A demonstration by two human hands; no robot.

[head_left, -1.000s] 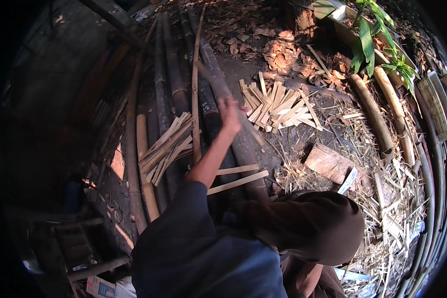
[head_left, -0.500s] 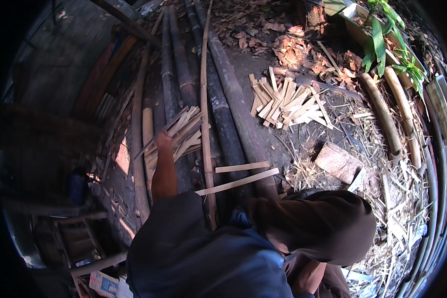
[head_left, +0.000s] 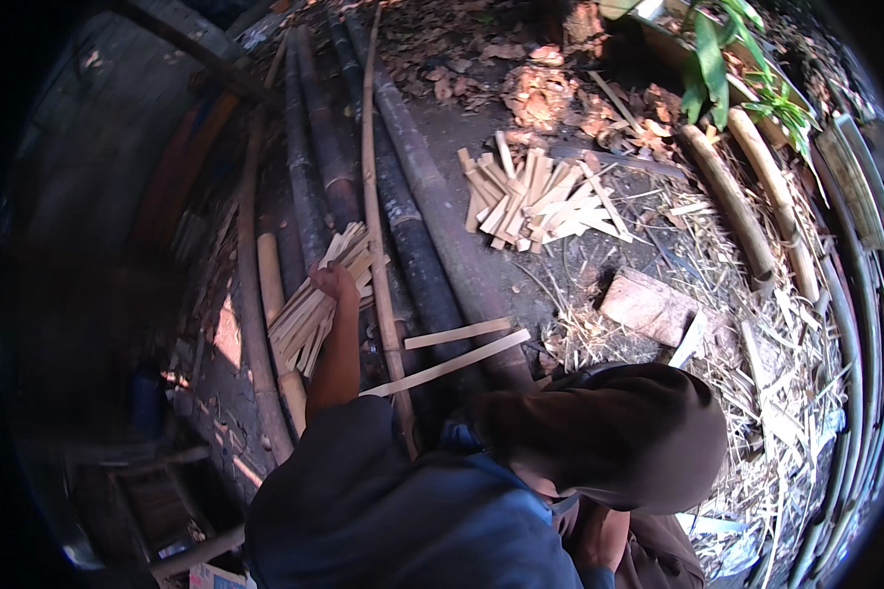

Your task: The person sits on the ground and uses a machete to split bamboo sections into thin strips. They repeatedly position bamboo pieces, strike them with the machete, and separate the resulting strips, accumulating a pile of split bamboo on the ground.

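Note:
My left hand (head_left: 336, 283) reaches out over a loose bundle of pale bamboo strips (head_left: 304, 319) lying across dark bamboo poles (head_left: 403, 206). Its fingers look curled onto the strips, partly hidden by the back of the hand. Close to my body, my right hand (head_left: 604, 542) shows only in part, beside brown cloth (head_left: 609, 432); its fingers are hidden. Two single bamboo strips, a shorter one (head_left: 459, 333) and a longer one (head_left: 447, 363), rest across the poles to the right of the bundle.
A heap of cut bamboo strips (head_left: 540, 196) lies on the ground beyond the poles. Nearer are a flat block (head_left: 658, 309) and pale shavings (head_left: 786, 393). Two short bamboo lengths (head_left: 727, 201) stand by a green plant (head_left: 712, 64). Long poles (head_left: 850, 393) edge the right side.
My left hand has shifted slightly on the bundle, and its strips now lie at a different slant, spread nearer to me. The whole view has swung, moving the scene slightly leftward.

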